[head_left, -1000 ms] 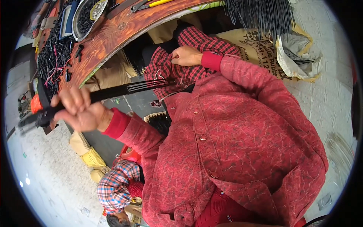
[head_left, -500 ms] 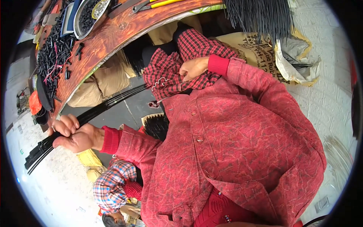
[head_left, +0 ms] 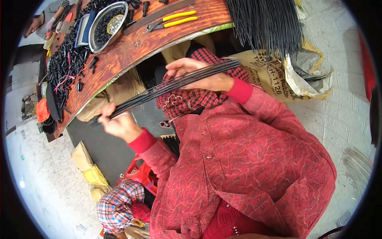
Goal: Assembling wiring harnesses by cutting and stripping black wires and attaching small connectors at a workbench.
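Wooden counter (head_left: 137, 44) is curving far left; my left fingers (head_left: 108, 110) are gripping black rods (head_left: 149, 95), my right fingers (head_left: 180, 63) lying open underneath, possibly letting some slip.

Across the upper left, a curved reddish-brown wooden table (head_left: 137, 44), bearing yellow-handled pliers (head_left: 181, 15) beside a dark flat strip (head_left: 155, 18). Farther left, an oval metal tray (head_left: 114, 39) of small black pieces (head_left: 100, 35), with a yellow dish (head_left: 108, 28) inside; next to it, a blue-and-white tray (head_left: 84, 30) and a loose heap of black parts (head_left: 65, 63) crossed by pink string (head_left: 68, 69). At right, a tan printed sack (head_left: 274, 73) near the pale floor (head_left: 346, 119). At lower left, a yellow package (head_left: 95, 175), a red chair (head_left: 137, 174) and a person in a plaid shirt (head_left: 115, 207).
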`<state>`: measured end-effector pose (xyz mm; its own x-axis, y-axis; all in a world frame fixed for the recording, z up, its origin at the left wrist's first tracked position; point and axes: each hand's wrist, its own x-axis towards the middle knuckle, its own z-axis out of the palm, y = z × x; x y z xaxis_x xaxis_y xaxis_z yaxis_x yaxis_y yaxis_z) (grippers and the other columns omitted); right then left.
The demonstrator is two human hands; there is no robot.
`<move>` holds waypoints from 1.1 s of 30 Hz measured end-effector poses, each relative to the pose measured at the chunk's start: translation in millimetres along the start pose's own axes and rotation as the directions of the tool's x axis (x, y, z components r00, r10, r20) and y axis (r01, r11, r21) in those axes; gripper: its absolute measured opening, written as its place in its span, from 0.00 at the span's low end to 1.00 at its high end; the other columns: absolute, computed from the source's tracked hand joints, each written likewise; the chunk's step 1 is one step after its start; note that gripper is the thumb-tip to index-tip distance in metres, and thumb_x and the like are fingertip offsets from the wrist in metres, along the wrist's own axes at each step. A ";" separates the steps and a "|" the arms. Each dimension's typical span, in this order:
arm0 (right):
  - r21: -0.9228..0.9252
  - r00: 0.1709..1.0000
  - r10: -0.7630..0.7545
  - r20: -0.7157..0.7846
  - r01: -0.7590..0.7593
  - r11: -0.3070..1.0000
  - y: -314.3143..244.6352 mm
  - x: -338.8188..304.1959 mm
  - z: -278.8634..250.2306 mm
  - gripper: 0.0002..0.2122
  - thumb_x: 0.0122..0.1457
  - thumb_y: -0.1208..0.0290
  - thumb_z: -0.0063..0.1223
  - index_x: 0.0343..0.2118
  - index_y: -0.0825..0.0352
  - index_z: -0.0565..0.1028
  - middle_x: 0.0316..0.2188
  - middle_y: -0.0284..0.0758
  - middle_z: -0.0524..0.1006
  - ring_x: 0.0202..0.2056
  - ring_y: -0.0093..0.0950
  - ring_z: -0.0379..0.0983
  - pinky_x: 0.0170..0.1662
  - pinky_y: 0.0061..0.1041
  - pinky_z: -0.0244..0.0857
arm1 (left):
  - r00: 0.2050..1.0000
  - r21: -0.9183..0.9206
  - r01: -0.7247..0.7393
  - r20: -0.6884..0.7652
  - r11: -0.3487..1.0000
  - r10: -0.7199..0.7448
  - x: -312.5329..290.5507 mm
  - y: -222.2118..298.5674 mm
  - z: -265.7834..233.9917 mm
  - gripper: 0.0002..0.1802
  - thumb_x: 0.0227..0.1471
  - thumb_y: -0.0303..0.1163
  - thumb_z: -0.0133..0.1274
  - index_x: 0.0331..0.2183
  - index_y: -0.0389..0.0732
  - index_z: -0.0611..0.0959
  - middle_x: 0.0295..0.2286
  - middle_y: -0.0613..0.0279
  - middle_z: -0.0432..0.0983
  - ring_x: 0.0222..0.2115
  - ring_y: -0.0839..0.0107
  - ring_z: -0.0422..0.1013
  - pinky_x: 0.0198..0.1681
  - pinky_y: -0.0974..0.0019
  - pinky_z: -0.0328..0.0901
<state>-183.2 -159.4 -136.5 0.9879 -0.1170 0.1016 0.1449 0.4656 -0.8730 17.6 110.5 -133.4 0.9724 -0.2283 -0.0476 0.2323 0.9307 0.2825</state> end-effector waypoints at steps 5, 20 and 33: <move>-0.600 0.908 -0.298 0.295 0.419 0.681 -82.4 -16.5 -4.8 0.13 0.52 0.78 0.52 0.43 0.70 0.74 0.42 0.40 0.72 0.45 0.34 0.70 0.48 0.32 0.64 | 0.912 -0.142 0.297 -0.251 0.944 -0.325 -35.8 -103.3 22.7 0.12 0.50 0.33 0.58 0.31 0.38 0.73 0.24 0.66 0.65 0.26 0.71 0.63 0.37 0.67 0.66; -0.927 0.936 -0.346 0.064 0.184 0.328 -132.4 -30.3 17.2 0.11 0.51 0.61 0.58 0.27 0.65 0.76 0.23 0.33 0.77 0.24 0.34 0.76 0.28 0.30 0.68 | 0.454 -0.269 0.814 -0.257 0.514 -0.853 -101.3 -224.2 -18.1 0.22 0.66 0.43 0.31 0.37 0.38 0.75 0.41 0.53 0.74 0.46 0.59 0.70 0.57 0.54 0.61; -0.971 0.966 -0.257 -0.024 0.039 0.237 -99.8 10.1 29.8 0.15 0.54 0.57 0.51 0.26 0.68 0.74 0.21 0.46 0.74 0.24 0.46 0.72 0.27 0.41 0.64 | 0.406 -0.535 0.649 -0.357 0.540 -0.841 -126.7 -215.2 -67.3 0.18 0.63 0.31 0.35 0.42 0.29 0.76 0.40 0.48 0.76 0.40 0.56 0.74 0.45 0.60 0.73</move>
<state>-186.0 -180.9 -34.2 0.9161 -0.2532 0.3110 0.0199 -0.7458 -0.6658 -154.2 -41.7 -252.6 0.2068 -0.7739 -0.5986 0.7676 0.5077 -0.3911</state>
